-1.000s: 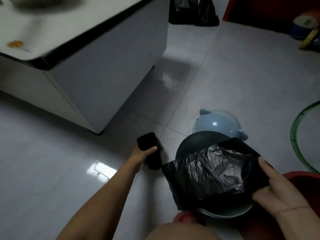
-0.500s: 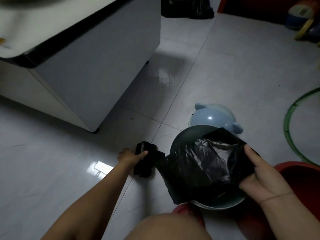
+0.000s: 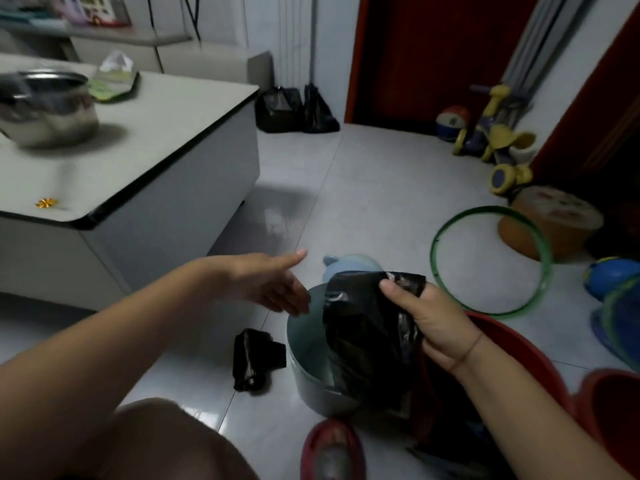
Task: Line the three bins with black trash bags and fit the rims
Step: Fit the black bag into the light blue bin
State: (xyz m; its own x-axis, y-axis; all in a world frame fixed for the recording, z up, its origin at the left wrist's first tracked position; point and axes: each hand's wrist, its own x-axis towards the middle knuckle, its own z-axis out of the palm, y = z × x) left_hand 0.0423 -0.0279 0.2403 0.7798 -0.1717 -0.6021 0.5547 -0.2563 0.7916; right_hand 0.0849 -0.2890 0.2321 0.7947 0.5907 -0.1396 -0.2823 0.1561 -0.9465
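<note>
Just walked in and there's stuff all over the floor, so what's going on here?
A person crouched on the floor is lining bins. Their right hand pinches the top of a black trash bag that hangs into the grey bin, not yet opened or fitted over its rim. The left hand is open and empty, reaching toward the bag. The roll of bags lies on the tiles beside the bin. A pale blue container sits right behind it.

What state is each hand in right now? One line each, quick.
Left hand: open, fingers straight, holding nothing.
Right hand: closed, gripping the black trash bag over the grey bin.
</note>
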